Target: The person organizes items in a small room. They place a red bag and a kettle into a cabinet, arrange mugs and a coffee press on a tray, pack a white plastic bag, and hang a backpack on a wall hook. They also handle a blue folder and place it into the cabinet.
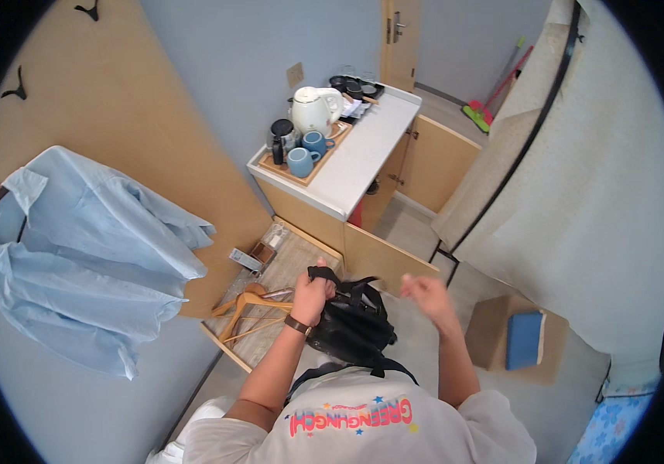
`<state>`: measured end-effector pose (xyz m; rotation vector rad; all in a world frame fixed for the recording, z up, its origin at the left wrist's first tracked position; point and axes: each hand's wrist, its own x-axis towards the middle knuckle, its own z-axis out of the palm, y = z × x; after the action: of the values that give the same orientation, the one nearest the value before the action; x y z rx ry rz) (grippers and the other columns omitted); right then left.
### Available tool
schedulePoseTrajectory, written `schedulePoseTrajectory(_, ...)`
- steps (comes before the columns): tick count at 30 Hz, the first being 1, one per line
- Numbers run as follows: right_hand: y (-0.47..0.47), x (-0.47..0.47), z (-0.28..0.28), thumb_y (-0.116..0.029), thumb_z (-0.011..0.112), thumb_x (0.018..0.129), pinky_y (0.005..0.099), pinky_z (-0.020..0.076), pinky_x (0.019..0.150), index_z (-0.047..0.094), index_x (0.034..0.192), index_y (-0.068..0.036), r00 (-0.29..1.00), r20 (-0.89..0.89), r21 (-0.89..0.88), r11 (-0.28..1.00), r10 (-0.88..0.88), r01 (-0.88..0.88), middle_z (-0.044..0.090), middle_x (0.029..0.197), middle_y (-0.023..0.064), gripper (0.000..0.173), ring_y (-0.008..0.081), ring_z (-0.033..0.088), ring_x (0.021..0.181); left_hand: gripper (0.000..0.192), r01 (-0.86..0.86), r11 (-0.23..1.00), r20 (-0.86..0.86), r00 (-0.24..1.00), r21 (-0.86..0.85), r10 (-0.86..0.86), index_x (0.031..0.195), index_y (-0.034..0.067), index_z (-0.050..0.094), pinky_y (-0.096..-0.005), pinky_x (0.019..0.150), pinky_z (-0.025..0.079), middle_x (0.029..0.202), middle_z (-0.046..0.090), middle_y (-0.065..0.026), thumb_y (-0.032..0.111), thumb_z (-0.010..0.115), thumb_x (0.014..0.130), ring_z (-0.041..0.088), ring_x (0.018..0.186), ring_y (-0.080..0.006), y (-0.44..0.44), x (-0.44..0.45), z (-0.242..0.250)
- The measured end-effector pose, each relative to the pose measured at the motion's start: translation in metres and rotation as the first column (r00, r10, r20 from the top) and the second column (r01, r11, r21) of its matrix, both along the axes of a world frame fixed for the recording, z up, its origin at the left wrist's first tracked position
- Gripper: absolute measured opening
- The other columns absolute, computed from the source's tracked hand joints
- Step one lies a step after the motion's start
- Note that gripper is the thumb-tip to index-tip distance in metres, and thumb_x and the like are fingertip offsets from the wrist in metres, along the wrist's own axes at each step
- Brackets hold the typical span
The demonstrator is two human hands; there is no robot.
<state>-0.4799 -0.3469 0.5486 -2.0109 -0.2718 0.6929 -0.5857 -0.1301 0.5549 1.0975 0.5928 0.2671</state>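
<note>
My left hand (313, 296), with a watch at its wrist, grips the top strap of a black bag (349, 327) in front of my body. A dark strap of the bag runs across the front of my light shirt. My right hand (426, 296) is raised to the right of the bag, apart from it, with fingers bent and nothing seen in them. Wooden clothes hangers (245, 307) lie on a low wood-look shelf (271, 278) left of my left hand, near a small brown box (262, 253).
A white-topped cabinet (375, 145) with open doors stands ahead, bearing a white electric kettle (313, 110) and blue mugs (300, 162) on a wooden tray. A blue shirt (94, 232) hangs at left. At right are a curtain (587, 191) and a cardboard box (486, 333) under a blue book-like item (523, 341).
</note>
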Motion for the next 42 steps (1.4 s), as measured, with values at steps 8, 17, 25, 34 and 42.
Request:
schedulePoseTrajectory(8, 0.078, 0.006, 0.01, -0.014, 0.049, 0.086, 0.0234, 0.0419, 0.059, 0.059, 0.083, 0.002, 0.946, -0.262, 0.621, 0.784, 0.192, 0.013, 0.055, 0.068, 0.003, 0.019, 0.0094, 0.05, 0.061, 0.039, -0.4, 0.91, 0.05, 0.912, -0.105, 0.407, 0.061, 0.008, 0.041, -0.0265, 0.042, 0.028, 0.049, 0.035, 0.0009, 0.032, 0.045, 0.09, 0.031, 0.043, -0.0111, 0.021, 0.004, 0.002)
schedulePoseTrajectory(17, 0.195, 0.022, 0.113, -0.003, 0.054, 0.081, 0.0199, 0.0387, 0.048, 0.059, 0.084, 0.006, 0.856, 0.374, 0.616, 0.595, 0.356, -0.516, 0.054, 0.061, 0.0022, 0.011, 0.0063, 0.048, 0.052, 0.022, -0.297, 0.566, 0.234, 0.955, 0.769, 0.183, 0.098, 0.0, 0.049, -0.0286, 0.079, 0.043, 0.089, 0.053, -0.0067, 0.002, 0.052, 0.077, 0.053, 0.084, -0.0172, 0.068, -0.036, 0.052)
schedulePoseTrajectory(25, 0.282, 0.032, 0.204, -0.008, 0.056, 0.082, 0.0181, 0.0361, 0.043, 0.063, 0.084, 0.005, 0.814, 0.451, 0.697, 0.426, 0.365, -0.577, 0.054, 0.058, 0.0005, 0.015, 0.004, 0.046, 0.048, 0.025, -0.465, 0.317, 0.409, 0.883, 0.827, 0.231, 0.102, -0.001, 0.052, -0.0317, 0.073, 0.044, 0.09, 0.056, -0.0165, 0.014, 0.055, 0.083, 0.056, 0.08, -0.0259, 0.14, 0.003, 0.166)
schedulePoseTrajectory(34, 0.362, 0.069, 0.274, -0.01, 0.058, 0.081, 0.0222, 0.044, 0.066, 0.058, 0.101, 0.003, 0.68, 0.7, 0.564, 0.414, 0.22, -0.715, 0.059, 0.081, 0.0056, 0.025, 0.01, 0.055, 0.074, 0.02, -0.658, 0.103, 0.63, 0.747, 0.746, 0.213, 0.074, -0.003, 0.057, -0.0265, 0.052, 0.041, 0.06, 0.056, -0.0108, 0.014, 0.053, 0.083, 0.054, 0.055, -0.0141, 0.239, 0.025, 0.26)
schedulePoseTrajectory(42, 0.406, 0.103, 0.269, -0.058, 0.067, 0.064, 0.027, 0.0358, 0.089, 0.034, 0.129, -0.002, 0.607, 0.785, 0.6, 0.089, 0.124, -0.795, 0.05, 0.11, 0.0095, 0.092, 0.0164, 0.048, 0.101, 0.03, -0.756, -0.086, 0.74, 0.601, 0.649, 0.303, 0.069, -0.003, 0.06, -0.0213, 0.051, 0.036, 0.056, 0.051, -0.0001, 0.022, 0.055, 0.084, 0.045, 0.055, -0.0053, 0.309, 0.041, 0.347)
